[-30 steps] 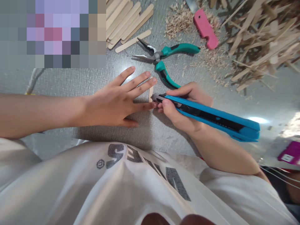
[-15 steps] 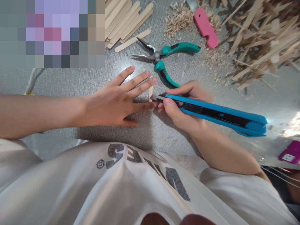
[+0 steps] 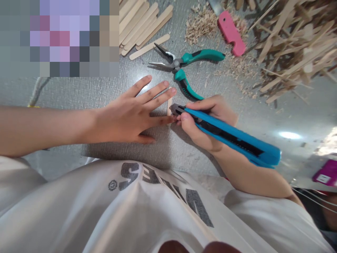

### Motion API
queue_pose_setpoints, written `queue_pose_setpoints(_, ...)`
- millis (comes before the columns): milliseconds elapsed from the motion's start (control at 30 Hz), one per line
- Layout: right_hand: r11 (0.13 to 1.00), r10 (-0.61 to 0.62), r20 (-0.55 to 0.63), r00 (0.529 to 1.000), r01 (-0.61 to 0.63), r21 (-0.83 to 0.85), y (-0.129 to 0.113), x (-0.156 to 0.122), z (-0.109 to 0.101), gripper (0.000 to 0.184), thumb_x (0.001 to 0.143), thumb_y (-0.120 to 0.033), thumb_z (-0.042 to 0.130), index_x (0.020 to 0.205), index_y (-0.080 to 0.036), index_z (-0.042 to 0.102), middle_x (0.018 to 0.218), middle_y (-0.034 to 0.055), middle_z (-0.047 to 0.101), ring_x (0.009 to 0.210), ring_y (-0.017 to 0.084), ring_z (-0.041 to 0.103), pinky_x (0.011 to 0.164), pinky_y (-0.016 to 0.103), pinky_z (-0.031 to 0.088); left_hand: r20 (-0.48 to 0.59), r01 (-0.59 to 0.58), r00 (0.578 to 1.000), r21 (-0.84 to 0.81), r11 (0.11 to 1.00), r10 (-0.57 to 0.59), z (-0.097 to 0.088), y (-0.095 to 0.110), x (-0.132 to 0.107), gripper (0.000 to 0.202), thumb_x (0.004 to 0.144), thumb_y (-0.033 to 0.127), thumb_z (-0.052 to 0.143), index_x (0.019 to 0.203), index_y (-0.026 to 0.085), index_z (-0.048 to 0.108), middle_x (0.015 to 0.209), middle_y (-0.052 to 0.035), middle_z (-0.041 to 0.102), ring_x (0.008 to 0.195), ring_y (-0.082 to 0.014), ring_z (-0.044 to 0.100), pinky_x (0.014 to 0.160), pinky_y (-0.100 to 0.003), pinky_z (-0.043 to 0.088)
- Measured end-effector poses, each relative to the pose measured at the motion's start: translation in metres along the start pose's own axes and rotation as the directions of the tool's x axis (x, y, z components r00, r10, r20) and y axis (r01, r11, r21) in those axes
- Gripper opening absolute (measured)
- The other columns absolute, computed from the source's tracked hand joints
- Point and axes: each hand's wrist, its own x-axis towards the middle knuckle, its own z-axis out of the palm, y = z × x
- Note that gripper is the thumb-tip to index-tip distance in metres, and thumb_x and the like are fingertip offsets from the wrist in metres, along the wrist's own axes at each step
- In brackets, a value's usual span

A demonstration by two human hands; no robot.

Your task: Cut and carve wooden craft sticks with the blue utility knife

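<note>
My right hand (image 3: pixel 207 121) is closed around a blue utility knife (image 3: pixel 234 135), its handle slanting down to the right. The knife's tip rests at a short wooden stick piece (image 3: pixel 169 102) on the table. My left hand (image 3: pixel 137 110) lies flat with its fingers spread. Fingertips of the left hand touch or cover parts of that stick piece, and one finger lies right beside the knife's tip. Just beyond both hands, needle-nose pliers (image 3: pixel 177 64) with green and black handles lie with their jaws apart.
Flat wooden craft sticks (image 3: pixel 143 24) lie at the back. A pink-handled knife (image 3: pixel 231 33) rests among wood shavings (image 3: pixel 201 23). A heap of cut wooden strips (image 3: pixel 297 49) fills the back right. At the right edge is a purple object (image 3: pixel 326 172).
The utility knife's rear end has swung toward my body and left, so the handle slants more steeply. My right hand has turned with it. My left hand has stayed in place.
</note>
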Motion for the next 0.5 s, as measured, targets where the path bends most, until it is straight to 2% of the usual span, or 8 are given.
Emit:
queue_pose_setpoints(100, 0.978, -0.175, -0.024, 0.984, 0.171, -0.116, -0.008, 0.002, 0.001, 0.019, 0.105, -0.032, 0.091, 0.119, -0.039, 0.081, 0.089, -0.0024, 0.085, 0.068, 0.022, 0.081, 0.062, 0.040, 0.065, -0.023, -0.004, 1.000, 0.007, 1.000, 0.004, 0.002, 0.000, 0.000, 0.079, 0.112, 0.061, 0.082, 0.183, 0.034, 0.060, 0.205, -0.0169, 0.032, 0.193, -0.0484, 0.023, 0.154, -0.081, 0.021)
queue_pose_setpoints(167, 0.966, -0.228, -0.001, 0.974, 0.227, -0.124, -0.011, 0.004, 0.001, 0.022, 0.105, -0.028, 0.089, 0.120, -0.041, 0.079, 0.092, -0.0023, 0.087, 0.071, 0.023, 0.082, 0.064, 0.039, 0.067, -0.028, 0.004, 1.000, 0.020, 1.000, -0.004, 0.003, 0.000, 0.000, 0.077, 0.111, 0.063, 0.082, 0.180, 0.036, 0.063, 0.204, -0.0132, 0.036, 0.193, -0.0466, 0.024, 0.155, -0.079, 0.022)
queue_pose_setpoints(333, 0.944, -0.307, -0.016, 0.951, 0.303, -0.129, -0.009, 0.009, 0.003, 0.026, 0.100, -0.023, 0.090, 0.118, -0.036, 0.075, 0.089, -0.0026, 0.089, 0.066, 0.020, 0.082, 0.058, 0.033, 0.065, -0.058, 0.007, 0.998, 0.062, 0.998, -0.003, 0.005, 0.003, -0.003, 0.082, 0.108, 0.065, 0.087, 0.180, 0.032, 0.066, 0.202, -0.0192, 0.038, 0.189, -0.0498, 0.034, 0.153, -0.079, 0.027)
queue_pose_setpoints(500, 0.938, -0.340, 0.028, 0.940, 0.341, -0.066, -0.006, 0.013, 0.004, 0.033, 0.100, -0.016, 0.085, 0.122, -0.039, 0.077, 0.099, -0.0019, 0.093, 0.075, 0.022, 0.088, 0.068, 0.035, 0.072, -0.088, -0.002, 0.996, 0.075, 0.997, 0.008, 0.006, 0.002, -0.005, 0.079, 0.106, 0.061, 0.090, 0.176, 0.030, 0.071, 0.199, -0.0247, 0.040, 0.186, -0.0519, 0.040, 0.151, -0.079, 0.034)
